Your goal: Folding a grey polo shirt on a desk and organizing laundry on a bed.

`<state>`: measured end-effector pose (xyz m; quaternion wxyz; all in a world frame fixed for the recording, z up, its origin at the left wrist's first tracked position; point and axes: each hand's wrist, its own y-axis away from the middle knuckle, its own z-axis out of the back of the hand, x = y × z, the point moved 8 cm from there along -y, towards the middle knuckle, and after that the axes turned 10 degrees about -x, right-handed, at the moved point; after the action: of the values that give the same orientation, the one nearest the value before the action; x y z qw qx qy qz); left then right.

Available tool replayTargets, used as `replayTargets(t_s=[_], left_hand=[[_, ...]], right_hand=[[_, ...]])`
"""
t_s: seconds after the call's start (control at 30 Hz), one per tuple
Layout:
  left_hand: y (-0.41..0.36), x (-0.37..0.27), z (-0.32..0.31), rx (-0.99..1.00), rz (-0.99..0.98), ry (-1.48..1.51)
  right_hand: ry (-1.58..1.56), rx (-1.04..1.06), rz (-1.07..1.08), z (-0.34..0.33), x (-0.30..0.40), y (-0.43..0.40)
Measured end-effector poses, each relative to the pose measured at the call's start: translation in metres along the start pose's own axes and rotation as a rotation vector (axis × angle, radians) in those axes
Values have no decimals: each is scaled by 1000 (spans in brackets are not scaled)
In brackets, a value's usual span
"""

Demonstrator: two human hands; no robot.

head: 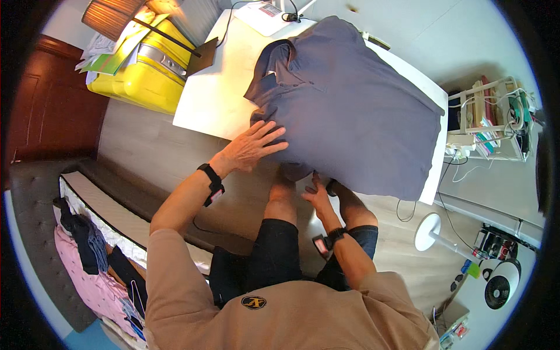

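A dark grey polo shirt [350, 105] lies spread over the white table [205, 100], its collar [280, 52] toward the left and its hem toward the right. My left hand [260, 146] rests with fingers spread on the cloth near the table's front edge, below the collar. A sleeve [299, 170] hangs over that front edge. Beside this sleeve, my right hand [319, 194] reaches up to the shirt's lower border, with the index finger at the cloth. Whether it pinches any fabric is hard to see. Each wrist wears a black strap.
Left of the table stands a yellow suitcase [135, 83] with papers on top, beside a lamp with a pleated shade [111, 17]. A white rack [485, 113] of books is at the right. A fan [498, 288] sits lower right; a bed with clothes [87, 253] is at left.
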<state>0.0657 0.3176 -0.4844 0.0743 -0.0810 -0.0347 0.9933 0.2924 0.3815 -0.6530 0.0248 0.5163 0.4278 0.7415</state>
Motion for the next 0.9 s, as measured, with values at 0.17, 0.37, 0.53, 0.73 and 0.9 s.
replayTargets(t_s=[0.17,0.37,0.53,0.73,0.9], left_hand=[[-2,12,-18,-10,-16,-130],[-1,18,-20,-129,-99,-180],[-8,27,-14,-95,2,169],[-42,50,7,-257,344,410],[-65,55,10,-385,452,278]], right_hand=[[-137,227,2,-52,10,-17],[-592,278,-260,-53,45,31],[-945,191,-236,-28,79,38],[-1384,31,-8,27,122,-14],[-838,-95,181,41,132,3]])
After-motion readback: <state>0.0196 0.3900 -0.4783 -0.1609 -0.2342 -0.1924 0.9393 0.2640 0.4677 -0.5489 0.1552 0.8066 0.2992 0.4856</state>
